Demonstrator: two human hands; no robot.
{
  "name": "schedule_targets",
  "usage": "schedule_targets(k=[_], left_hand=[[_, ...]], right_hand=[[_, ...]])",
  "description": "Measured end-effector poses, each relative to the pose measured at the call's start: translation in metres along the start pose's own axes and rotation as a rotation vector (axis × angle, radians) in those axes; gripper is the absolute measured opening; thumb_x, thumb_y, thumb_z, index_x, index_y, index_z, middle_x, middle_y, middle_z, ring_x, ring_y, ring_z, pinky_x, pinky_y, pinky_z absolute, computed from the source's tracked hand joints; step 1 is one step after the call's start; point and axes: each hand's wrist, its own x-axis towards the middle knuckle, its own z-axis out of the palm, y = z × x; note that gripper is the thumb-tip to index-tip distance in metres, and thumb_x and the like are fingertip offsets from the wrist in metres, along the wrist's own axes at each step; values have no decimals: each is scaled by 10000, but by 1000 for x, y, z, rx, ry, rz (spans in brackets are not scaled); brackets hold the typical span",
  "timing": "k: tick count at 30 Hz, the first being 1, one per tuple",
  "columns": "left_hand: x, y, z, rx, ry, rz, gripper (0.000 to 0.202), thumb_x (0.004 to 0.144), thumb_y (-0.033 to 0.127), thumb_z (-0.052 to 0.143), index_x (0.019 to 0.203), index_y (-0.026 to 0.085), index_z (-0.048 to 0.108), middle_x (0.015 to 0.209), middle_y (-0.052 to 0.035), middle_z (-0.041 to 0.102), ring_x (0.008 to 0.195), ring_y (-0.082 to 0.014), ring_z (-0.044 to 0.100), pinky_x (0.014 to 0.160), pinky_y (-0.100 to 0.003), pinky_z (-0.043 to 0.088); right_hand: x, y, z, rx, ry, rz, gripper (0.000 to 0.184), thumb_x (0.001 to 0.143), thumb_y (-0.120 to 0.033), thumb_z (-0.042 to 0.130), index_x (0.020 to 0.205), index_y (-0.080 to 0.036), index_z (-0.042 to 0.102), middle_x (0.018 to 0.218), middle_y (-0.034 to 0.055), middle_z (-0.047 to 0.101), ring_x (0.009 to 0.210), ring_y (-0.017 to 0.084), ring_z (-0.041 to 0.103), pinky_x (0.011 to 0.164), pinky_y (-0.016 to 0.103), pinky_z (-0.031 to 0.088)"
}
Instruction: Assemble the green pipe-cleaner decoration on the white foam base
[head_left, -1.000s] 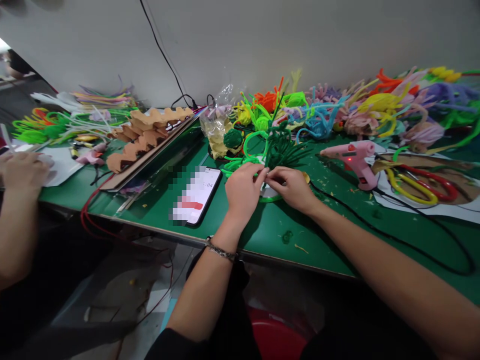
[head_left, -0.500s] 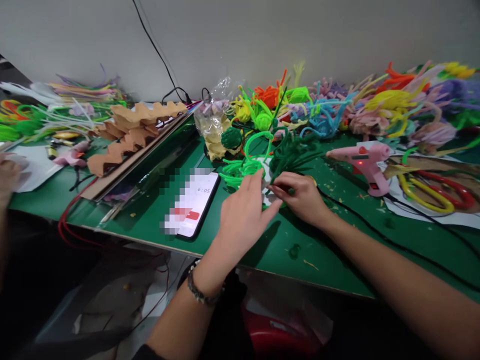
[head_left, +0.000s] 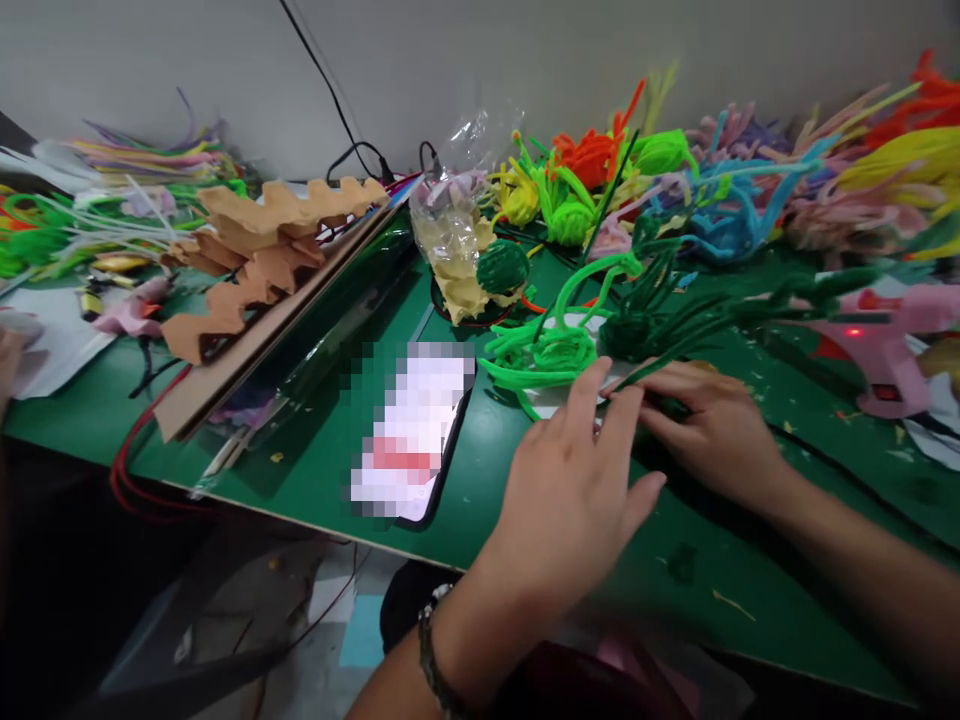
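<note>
My right hand (head_left: 705, 430) is closed, its fingers pinched around the stem end of a dark green pipe-cleaner sprig (head_left: 712, 325), whose leafy part slants up to the right. My left hand (head_left: 577, 490) lies just left of it, palm down, fingers stretched out and thumb apart. Its fingertips reach the near edge of a bright green pipe-cleaner piece (head_left: 544, 350), made of loops on a white base. I cannot tell whether the left fingertips press on it. More dark green pipe cleaners (head_left: 637, 325) bunch behind the fingers.
A phone (head_left: 427, 430) lies left of my hands. Egg-carton strips (head_left: 262, 300) and a cardboard sheet sit farther left. A pink glue gun (head_left: 885, 350) with a lit red light is at right. Colourful pipe-cleaner bundles (head_left: 585, 165) line the wall. Another person's hand shows at the left edge.
The view has shifted closer, so the hands and phone look larger. The dark green sprig now stretches out to the right from my right hand.
</note>
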Motion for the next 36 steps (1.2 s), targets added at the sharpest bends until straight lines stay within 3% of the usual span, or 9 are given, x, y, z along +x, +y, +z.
schedule_targets(k=[7,11,16,22,28,36], left_hand=[[6,-6,4,-148,85,57,433,814,346,441,1213,193,366,1305,-104,398,1092,-223,494,833,-362,494],[9,-5,6,-167,214,64,420,804,310,473,1195,166,418,1242,-101,478,1137,-205,453,942,-352,415],[13,-6,9,-162,339,18,359,774,255,506,1121,161,511,1167,-93,545,1094,-196,480,937,-373,399],[14,-11,9,-273,354,82,299,843,255,387,1070,164,559,1126,-73,589,1090,-154,495,940,-361,396],[13,-13,8,-349,359,131,466,887,411,210,1064,177,572,1112,-64,603,1101,-143,491,940,-349,394],[12,-12,9,-327,392,123,519,884,446,163,1037,195,591,1077,-47,624,1082,-140,506,928,-350,400]], right_hand=[[0,-2,1,99,1,3,171,781,-226,472,684,-211,612,670,30,607,611,144,545,558,264,412],[0,-1,4,167,11,16,171,779,-225,474,722,-194,633,712,39,627,697,160,575,632,275,433],[1,1,9,214,11,13,122,754,-178,516,697,-151,620,704,39,606,645,129,547,595,247,414],[1,0,9,219,8,42,121,728,-103,517,693,-141,626,704,27,603,634,111,532,587,232,396],[1,-1,5,194,-39,40,78,736,-139,551,698,-136,619,666,9,565,615,95,501,592,226,380],[1,2,7,196,-51,8,83,739,-144,545,673,-152,593,658,-3,549,601,86,471,576,221,357]])
